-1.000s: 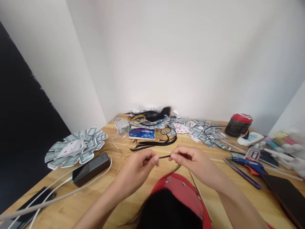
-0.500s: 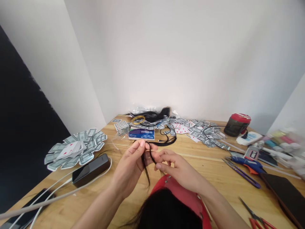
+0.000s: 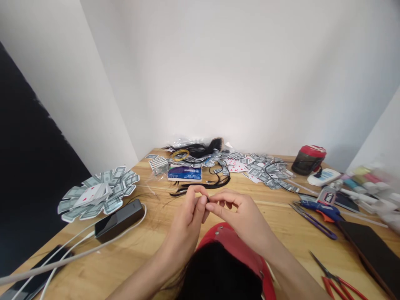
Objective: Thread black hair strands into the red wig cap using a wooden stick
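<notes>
My left hand (image 3: 194,212) and my right hand (image 3: 233,210) meet fingertip to fingertip above the table. Between them shows a small dark bit of a black hair strand (image 3: 207,200), pinched by both; the rest of it is hidden behind my fingers. Just below, close to my body, sits a red form (image 3: 218,234) with metal pins or studs along its edge and a mass of black hair (image 3: 218,271) over it. Beyond my hands, more black hair strands (image 3: 200,186) lie on the wood in front of a blue box (image 3: 184,174).
Playing cards (image 3: 259,168) lie scattered at the back, with a card pile (image 3: 96,193) at left. A black power bank (image 3: 118,221) and cables are at left. Red-handled scissors (image 3: 331,277), purple tweezers (image 3: 315,223), a blue glue gun (image 3: 321,209) and bottles stand or lie at right.
My hands have come closer together, with the fingers closing over the strand. Its loop and hanging end, visible before, are now mostly hidden. The view has shifted slightly.
</notes>
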A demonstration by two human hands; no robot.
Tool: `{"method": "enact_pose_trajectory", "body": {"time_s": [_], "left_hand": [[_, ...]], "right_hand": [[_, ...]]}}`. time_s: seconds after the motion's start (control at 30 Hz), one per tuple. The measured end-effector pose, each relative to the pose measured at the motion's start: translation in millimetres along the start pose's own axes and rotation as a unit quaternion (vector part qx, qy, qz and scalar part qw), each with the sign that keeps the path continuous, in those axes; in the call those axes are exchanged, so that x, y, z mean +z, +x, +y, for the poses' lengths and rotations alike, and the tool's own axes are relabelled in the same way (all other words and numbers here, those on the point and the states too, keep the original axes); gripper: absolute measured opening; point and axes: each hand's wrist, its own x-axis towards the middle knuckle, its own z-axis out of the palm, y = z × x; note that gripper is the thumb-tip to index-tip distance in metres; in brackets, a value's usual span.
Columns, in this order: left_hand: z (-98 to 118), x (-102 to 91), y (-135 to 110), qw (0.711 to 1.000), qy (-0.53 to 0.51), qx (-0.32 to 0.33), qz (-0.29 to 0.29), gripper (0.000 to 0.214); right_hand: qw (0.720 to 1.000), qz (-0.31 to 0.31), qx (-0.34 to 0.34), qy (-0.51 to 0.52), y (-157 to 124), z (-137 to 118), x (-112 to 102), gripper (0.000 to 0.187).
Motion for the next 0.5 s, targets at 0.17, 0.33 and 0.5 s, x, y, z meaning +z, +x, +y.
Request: {"method": "enact_pose_trajectory", "body": {"time_s": [0.17,0.33,0.5], "left_hand": [[-1,-1.6,-2,0.995,0.099,0.019,-0.025,0.020],[-1,-6.1,-2,0.931,0.321,0.167,-0.037,0.023],[8,-11.9,-7,0.897,0.390,0.198,-0.064,0.027]], "right_hand": [[0.999,0.020,0.002,-0.038,-2,0,-1,0.018],[0.995,0.001,0.020,-0.095,-3,-7,-19,0.018],[0.959,-0.009,0.120,-0.256,1,26,-51,0.026]]}}
